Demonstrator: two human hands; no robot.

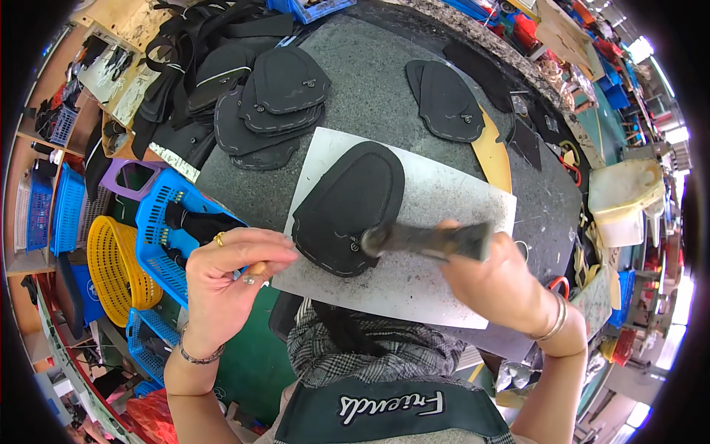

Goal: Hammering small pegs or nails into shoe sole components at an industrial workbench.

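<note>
- Cluttered workshop; dark bench [355, 81], pale board [414, 292] at centre frame.
- Black panel [351, 189] with white-dashed lower edge lies flat on board's left half.
- Step looks like hammering near panel's lower edge; another strike would call for left fingers clear.
- Right hand [495, 277] wrapped round blurred hammer [429, 240]; contact unclear.
- Left hand [229, 277] beside board, fingers bunched; can't tell if holding anything.

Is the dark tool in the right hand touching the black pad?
Cannot tell: in the head view, the blurred dark tool overlaps the black pad from above, hiding any contact or gap.
</note>
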